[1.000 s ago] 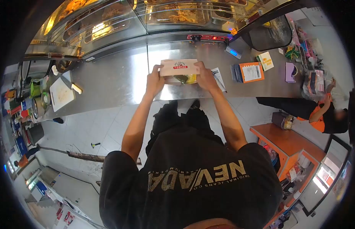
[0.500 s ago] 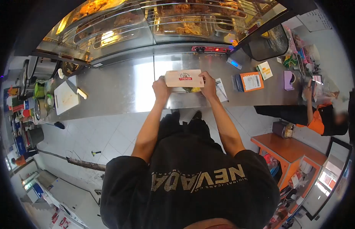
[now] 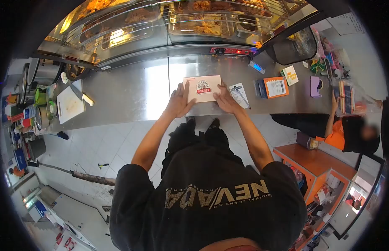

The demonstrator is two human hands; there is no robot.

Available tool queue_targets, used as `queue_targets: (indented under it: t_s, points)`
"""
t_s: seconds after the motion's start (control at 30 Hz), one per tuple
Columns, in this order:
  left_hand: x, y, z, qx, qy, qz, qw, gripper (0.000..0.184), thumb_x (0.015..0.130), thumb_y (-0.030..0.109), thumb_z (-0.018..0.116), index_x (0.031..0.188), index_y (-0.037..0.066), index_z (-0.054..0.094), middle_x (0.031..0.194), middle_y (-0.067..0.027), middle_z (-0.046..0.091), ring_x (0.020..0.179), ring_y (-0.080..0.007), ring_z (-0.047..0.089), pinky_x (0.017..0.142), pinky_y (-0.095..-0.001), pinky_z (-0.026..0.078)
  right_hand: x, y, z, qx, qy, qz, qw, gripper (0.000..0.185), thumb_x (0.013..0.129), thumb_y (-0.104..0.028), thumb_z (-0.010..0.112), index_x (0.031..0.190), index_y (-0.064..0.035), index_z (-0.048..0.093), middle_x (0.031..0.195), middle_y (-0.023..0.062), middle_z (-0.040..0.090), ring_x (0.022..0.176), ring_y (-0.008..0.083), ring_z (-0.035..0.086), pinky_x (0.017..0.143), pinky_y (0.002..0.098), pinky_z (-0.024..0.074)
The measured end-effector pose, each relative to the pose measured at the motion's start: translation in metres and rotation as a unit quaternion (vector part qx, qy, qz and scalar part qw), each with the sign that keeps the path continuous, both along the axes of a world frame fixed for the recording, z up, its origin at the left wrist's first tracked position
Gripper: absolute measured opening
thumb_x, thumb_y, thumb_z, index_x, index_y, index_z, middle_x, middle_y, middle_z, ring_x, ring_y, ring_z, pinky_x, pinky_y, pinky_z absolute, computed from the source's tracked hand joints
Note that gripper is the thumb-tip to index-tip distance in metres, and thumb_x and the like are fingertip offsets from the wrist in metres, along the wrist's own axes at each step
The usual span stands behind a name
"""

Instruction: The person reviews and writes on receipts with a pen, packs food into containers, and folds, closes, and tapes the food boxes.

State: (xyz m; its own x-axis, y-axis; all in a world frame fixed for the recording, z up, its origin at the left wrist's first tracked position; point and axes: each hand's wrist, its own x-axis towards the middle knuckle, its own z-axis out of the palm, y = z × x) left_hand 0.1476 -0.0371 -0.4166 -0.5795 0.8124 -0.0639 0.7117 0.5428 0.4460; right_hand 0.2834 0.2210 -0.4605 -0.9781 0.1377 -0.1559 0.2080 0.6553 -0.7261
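Observation:
A cardboard food box (image 3: 202, 88) with a printed red-and-black logo lies on the steel counter, its lid down. My left hand (image 3: 178, 101) rests along the box's left side, fingers stretched and apart, touching its edge. On the opposite side, my right hand (image 3: 226, 98) touches the right edge with spread fingers and thumb. The box's contents are hidden under the lid. Just right of my right hand lies a paper slip with a pen (image 3: 239, 94) on it.
A glass food warmer (image 3: 202, 27) with trays of fried food stands behind the steel counter (image 3: 127, 90). To the left are a cutting board (image 3: 71, 105) and a knife (image 3: 86, 98). An orange-framed card (image 3: 275, 88) and a tape dispenser (image 3: 315, 87) lie right. Another person (image 3: 343, 131) is at far right.
The box's lid has come down flat, covering the yellow and green contents that showed before. My hands have moved from the raised lid to the box's sides.

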Motion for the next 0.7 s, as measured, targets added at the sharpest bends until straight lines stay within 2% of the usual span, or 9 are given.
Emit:
queue_targets:
  t_s: [0.03,0.07,0.17,0.23,0.33,0.43,0.53,0.63,0.7]
  points:
    - [-0.004,-0.007,-0.024,-0.005,0.043,-0.024,0.999,0.101,0.089,0.060,0.064,0.151,-0.012,0.029,0.156,-0.0371,0.026,0.136,-0.0545,0.039,0.112,-0.0564,0.036,0.000,0.002,-0.011,0.096,0.006,0.028,0.995,0.060,0.093,-0.031,0.071,0.133,0.0052,0.046,0.165,0.0296,-0.001,0.152,0.0472,0.015,0.122,0.0525,0.0258]
    - [-0.009,-0.009,-0.037,-0.010,0.087,-0.048,0.995,0.102,0.089,0.062,0.064,0.150,-0.012,0.029,0.157,-0.0384,0.022,0.139,-0.0551,0.036,0.115,-0.0573,0.033,-0.001,0.005,-0.004,0.120,-0.004,0.046,0.992,0.063,0.090,-0.032,0.073,0.134,0.0041,0.046,0.165,0.0299,0.003,0.152,0.0464,0.016,0.122,0.0536,0.0249]
    - [-0.032,0.002,0.029,-0.051,0.136,-0.132,0.980,0.099,0.090,0.066,0.058,0.148,-0.012,0.035,0.160,-0.0374,0.015,0.151,-0.0476,0.018,0.120,-0.0546,0.025,-0.023,0.020,0.060,0.197,-0.033,0.146,0.969,0.074,0.082,-0.036,0.079,0.136,0.0017,0.046,0.162,0.0314,0.016,0.152,0.0447,0.020,0.122,0.0539,0.0253]
    - [-0.054,0.013,0.030,-0.069,0.118,-0.207,0.969,0.109,0.081,0.070,0.065,0.146,-0.012,0.037,0.153,-0.0399,0.029,0.146,-0.0493,0.029,0.121,-0.0518,0.026,-0.049,0.032,0.092,0.242,-0.058,0.266,0.931,0.083,0.074,-0.040,0.084,0.136,0.0009,0.046,0.159,0.0328,0.026,0.150,0.0445,0.025,0.121,0.0502,0.0299]
    - [-0.061,0.040,0.046,-0.188,0.128,-0.264,0.938,0.110,0.078,0.069,0.068,0.148,-0.010,0.037,0.139,-0.0371,0.049,0.129,-0.0476,0.049,0.114,-0.0479,0.034,-0.072,0.021,0.104,0.255,-0.083,0.294,0.918,0.090,0.065,-0.034,0.089,0.139,-0.0043,0.046,0.150,0.0272,0.042,0.145,0.0415,0.035,0.117,0.0503,0.0361]
    - [-0.056,0.046,0.059,-0.248,0.144,-0.276,0.917,0.103,0.084,0.063,0.067,0.153,-0.006,0.033,0.138,-0.0365,0.050,0.124,-0.0464,0.051,0.111,-0.0472,0.036,-0.086,0.018,0.109,0.255,-0.136,0.325,0.901,0.090,0.065,-0.034,0.088,0.142,-0.0105,0.046,0.146,0.0258,0.046,0.139,0.0418,0.044,0.113,0.0481,0.0414]
    - [-0.062,0.035,0.050,-0.200,0.162,-0.301,0.918,0.099,0.089,0.059,0.062,0.157,-0.003,0.025,0.140,-0.0371,0.049,0.129,-0.0480,0.047,0.113,-0.0481,0.033,-0.083,0.023,0.117,0.230,-0.140,0.342,0.900,0.090,0.072,-0.035,0.083,0.150,-0.0212,0.041,0.146,0.0283,0.044,0.136,0.0449,0.046,0.114,0.0474,0.0410]
    - [-0.059,0.032,0.043,-0.220,0.195,-0.299,0.908,0.093,0.094,0.063,0.053,0.162,0.006,0.020,0.146,-0.0378,0.042,0.137,-0.0490,0.040,0.118,-0.0514,0.027,-0.074,0.019,0.123,0.264,-0.109,0.369,0.884,0.087,0.082,-0.039,0.076,0.157,-0.0304,0.033,0.152,0.0318,0.035,0.141,0.0482,0.039,0.116,0.0481,0.0388]
    - [-0.054,0.026,0.040,-0.198,0.198,-0.289,0.916,0.089,0.096,0.067,0.047,0.163,0.014,0.021,0.152,-0.0372,0.035,0.143,-0.0494,0.033,0.121,-0.0531,0.021,-0.068,0.015,0.118,0.267,-0.133,0.367,0.881,0.087,0.087,-0.041,0.074,0.159,-0.0395,0.026,0.159,0.0327,0.021,0.147,0.0513,0.026,0.118,0.0536,0.0330]
